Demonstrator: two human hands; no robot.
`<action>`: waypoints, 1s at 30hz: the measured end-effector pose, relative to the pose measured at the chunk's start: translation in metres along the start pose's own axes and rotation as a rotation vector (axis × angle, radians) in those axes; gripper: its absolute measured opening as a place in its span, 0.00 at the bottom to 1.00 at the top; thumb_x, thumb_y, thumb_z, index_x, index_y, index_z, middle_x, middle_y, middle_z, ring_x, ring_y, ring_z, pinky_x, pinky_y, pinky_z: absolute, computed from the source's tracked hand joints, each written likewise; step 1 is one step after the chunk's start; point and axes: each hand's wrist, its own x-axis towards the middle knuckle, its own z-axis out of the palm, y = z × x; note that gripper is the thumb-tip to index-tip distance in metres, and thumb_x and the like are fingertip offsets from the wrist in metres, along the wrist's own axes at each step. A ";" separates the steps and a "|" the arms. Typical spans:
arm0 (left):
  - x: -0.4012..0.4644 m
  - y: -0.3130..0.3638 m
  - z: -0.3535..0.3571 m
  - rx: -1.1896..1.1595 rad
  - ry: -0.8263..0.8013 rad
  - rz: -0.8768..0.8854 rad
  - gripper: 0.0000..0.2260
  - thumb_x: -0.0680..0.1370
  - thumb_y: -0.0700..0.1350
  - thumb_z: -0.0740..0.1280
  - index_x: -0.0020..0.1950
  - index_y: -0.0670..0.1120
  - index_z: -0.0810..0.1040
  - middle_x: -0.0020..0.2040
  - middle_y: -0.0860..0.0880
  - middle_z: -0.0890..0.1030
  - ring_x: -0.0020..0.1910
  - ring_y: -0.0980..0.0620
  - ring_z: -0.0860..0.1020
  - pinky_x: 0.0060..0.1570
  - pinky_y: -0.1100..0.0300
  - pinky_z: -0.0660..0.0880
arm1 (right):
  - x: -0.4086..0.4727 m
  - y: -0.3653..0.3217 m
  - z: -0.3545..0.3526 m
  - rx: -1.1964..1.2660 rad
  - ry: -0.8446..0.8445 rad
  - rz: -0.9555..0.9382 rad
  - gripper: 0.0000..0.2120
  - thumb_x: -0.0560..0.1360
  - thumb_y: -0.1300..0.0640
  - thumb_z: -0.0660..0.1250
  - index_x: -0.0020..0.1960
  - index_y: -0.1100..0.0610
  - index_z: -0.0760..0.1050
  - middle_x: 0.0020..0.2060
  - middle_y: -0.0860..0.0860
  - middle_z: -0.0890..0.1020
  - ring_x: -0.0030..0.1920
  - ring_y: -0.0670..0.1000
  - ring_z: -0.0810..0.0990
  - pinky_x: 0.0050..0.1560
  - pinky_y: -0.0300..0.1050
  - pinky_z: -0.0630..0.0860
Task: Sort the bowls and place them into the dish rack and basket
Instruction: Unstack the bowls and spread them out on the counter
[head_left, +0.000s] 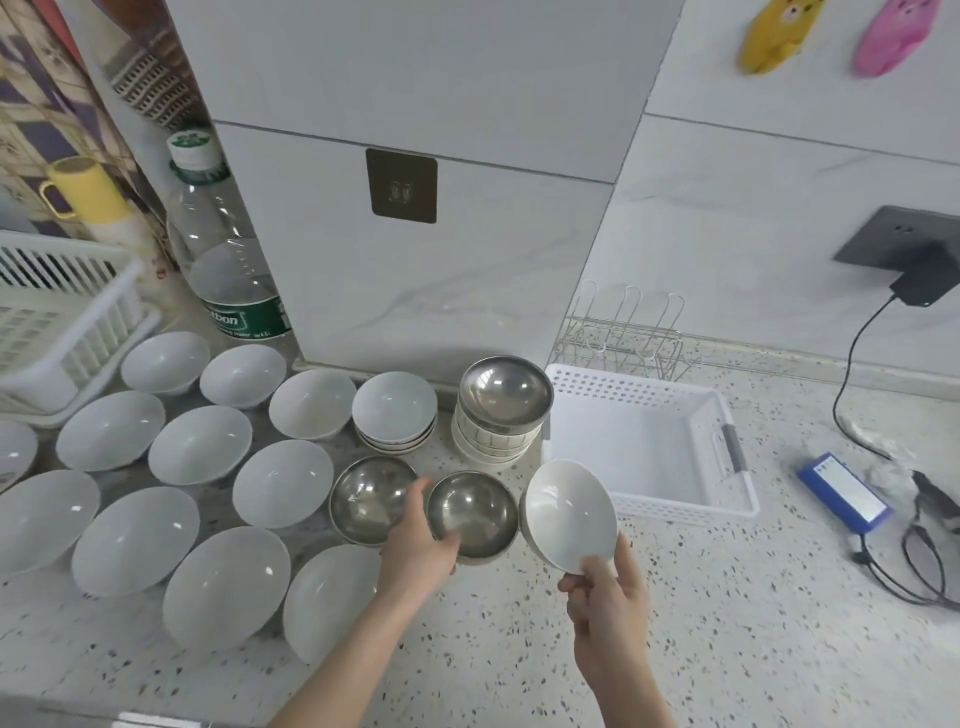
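Two bowls in hand, sorting under way.
Right hand (605, 592) fingers pinch the white bowl (569, 514); left hand (415, 540) grips the steel bowl (472, 512); basket (727, 415) just beyond looks next.

speckled terrazzo countertop (675, 623), white marble-look wall tiles (753, 218) behind it, boxy white tiled column (415, 104) jutting out mid-wall, brownish socket plate (401, 185) on it, dark outlet (893, 236) off right, even cool lighting
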 end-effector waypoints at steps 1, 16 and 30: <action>0.001 0.000 0.001 -0.003 0.010 -0.005 0.30 0.77 0.44 0.68 0.74 0.59 0.57 0.40 0.51 0.82 0.30 0.59 0.82 0.31 0.65 0.73 | 0.001 0.000 -0.001 -0.007 -0.011 -0.001 0.23 0.76 0.71 0.57 0.64 0.52 0.76 0.22 0.57 0.73 0.19 0.46 0.65 0.19 0.34 0.59; 0.007 -0.012 0.000 -0.069 -0.017 -0.112 0.36 0.80 0.42 0.66 0.80 0.54 0.47 0.41 0.51 0.82 0.32 0.62 0.83 0.31 0.66 0.72 | 0.002 0.014 -0.011 -0.072 -0.066 -0.009 0.27 0.77 0.70 0.57 0.71 0.51 0.71 0.22 0.60 0.74 0.19 0.46 0.60 0.19 0.35 0.58; -0.010 -0.027 -0.041 -0.222 -0.095 -0.168 0.21 0.79 0.42 0.63 0.71 0.52 0.66 0.42 0.45 0.85 0.20 0.57 0.66 0.21 0.64 0.63 | -0.022 0.040 -0.019 -0.410 -0.277 -0.054 0.30 0.76 0.69 0.58 0.73 0.46 0.66 0.21 0.59 0.75 0.22 0.48 0.70 0.24 0.38 0.67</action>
